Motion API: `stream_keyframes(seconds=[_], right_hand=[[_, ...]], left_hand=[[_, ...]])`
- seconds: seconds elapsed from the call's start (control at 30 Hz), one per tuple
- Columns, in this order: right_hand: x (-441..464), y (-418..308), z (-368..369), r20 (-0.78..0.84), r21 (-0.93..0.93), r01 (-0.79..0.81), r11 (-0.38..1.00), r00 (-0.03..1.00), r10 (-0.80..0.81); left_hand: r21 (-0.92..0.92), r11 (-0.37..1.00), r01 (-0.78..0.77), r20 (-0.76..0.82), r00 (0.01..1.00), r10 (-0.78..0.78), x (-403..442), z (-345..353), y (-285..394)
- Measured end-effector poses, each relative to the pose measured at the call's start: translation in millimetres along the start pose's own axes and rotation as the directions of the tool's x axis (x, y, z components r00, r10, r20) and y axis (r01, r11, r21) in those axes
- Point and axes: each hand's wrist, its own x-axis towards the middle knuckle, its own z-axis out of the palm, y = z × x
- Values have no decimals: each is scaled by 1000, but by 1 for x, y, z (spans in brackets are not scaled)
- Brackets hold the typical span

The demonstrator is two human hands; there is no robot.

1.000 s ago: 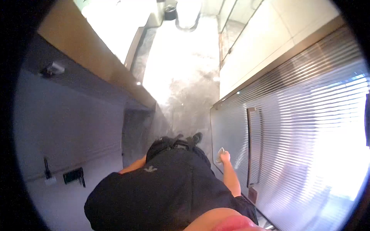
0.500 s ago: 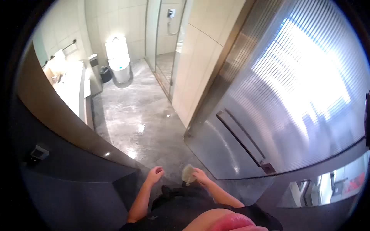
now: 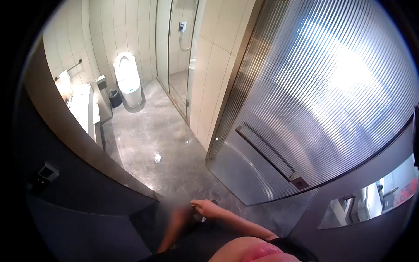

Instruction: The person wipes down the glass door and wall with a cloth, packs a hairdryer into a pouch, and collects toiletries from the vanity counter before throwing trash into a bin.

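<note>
My right hand [image 3: 207, 208] is low in the middle of the view, its fingers closed and pointing left. A small pale patch [image 3: 200, 218] shows just under it, too little to name. My left hand [image 3: 179, 213] is smeared by blur beside the right one, so its fingers cannot be made out. The two hands are close together in front of my dark clothing. Whether they touch is hidden by the blur.
On the right stands a ribbed glass door [image 3: 279, 144] with a long handle [image 3: 266, 153]. Ahead is a bathroom with a toilet [image 3: 130, 87], a bin [image 3: 115, 98], a washbasin counter [image 3: 83, 109] and a glass shower partition [image 3: 176, 87]. A dark wall [image 3: 83, 187] borders the doorway at left.
My right hand has moved left towards my left hand. The pale, fuzzy-looking piece it held is now mostly out of sight. My left hand has become blurred, and the view has shifted slightly.
</note>
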Motion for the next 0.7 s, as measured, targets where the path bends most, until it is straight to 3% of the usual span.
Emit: stream_keyframes(seconds=[0.07,0.1,0.17,0.23,0.27,0.33,0.37,0.47,0.5,0.6,0.63,0.7], right_hand=[[12,34,19,-23,209,105,972,994,-103],[14,25,20,-32,149,114,982,993,-111],[24,28,43,-172,236,198,951,972,-160],[28,33,53,-207,367,272,890,956,-208],[28,33,51,-173,387,220,895,971,-164],[29,29,44,-83,421,113,900,993,-86],[26,30,42,-96,424,140,895,989,-109],[24,38,43,40,420,-47,906,999,33],[36,53,57,146,533,-30,846,988,-57],[23,27,70,215,611,-72,789,973,-78],[21,35,72,277,534,-152,832,961,-3],[5,29,78,334,583,-186,791,942,-25]], left_hand=[[143,989,35,-77,997,-24,6,-5,57],[208,977,55,-116,993,-31,6,-10,79],[-177,976,125,-134,980,-150,9,-14,30],[-393,908,146,-162,961,-225,-4,-12,30],[-494,857,145,-176,949,-262,-11,-11,31],[-504,864,26,-324,921,-217,-25,1,23],[-473,881,-8,-387,900,-199,-33,8,19],[-206,976,72,-540,823,-175,-50,22,10],[-235,968,92,-592,776,-217,-66,24,7],[-497,868,-1,-510,809,-291,-104,34,42],[-578,816,-25,-469,828,-307,-116,42,50],[-686,724,-72,-424,848,-318,-135,57,88]])
